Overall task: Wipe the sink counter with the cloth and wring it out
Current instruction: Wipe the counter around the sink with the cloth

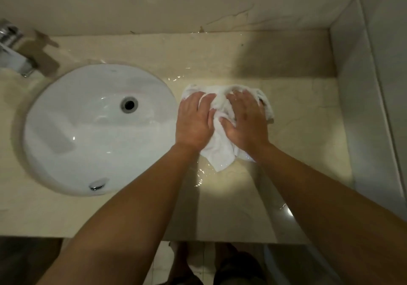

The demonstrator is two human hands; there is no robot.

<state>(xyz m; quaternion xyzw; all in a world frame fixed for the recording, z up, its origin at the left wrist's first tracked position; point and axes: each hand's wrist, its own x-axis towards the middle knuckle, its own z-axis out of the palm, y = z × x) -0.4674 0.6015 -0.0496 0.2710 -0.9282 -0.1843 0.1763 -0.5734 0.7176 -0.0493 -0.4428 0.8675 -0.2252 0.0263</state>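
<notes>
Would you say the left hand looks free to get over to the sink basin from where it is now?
Probably yes. The left hand presses the cloth on the counter right beside the sink basin, and nothing lies between them. It would only have to lift off the cloth first.

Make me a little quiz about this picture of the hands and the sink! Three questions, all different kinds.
1. True or false: the cloth lies inside the sink.
2. The left hand and the right hand press on: A) the faucet B) the cloth C) the drain
3. Fill in: water glints on the ____ beside the cloth.

Key:
1. False; it lies on the counter, right of the sink.
2. B
3. counter
</notes>
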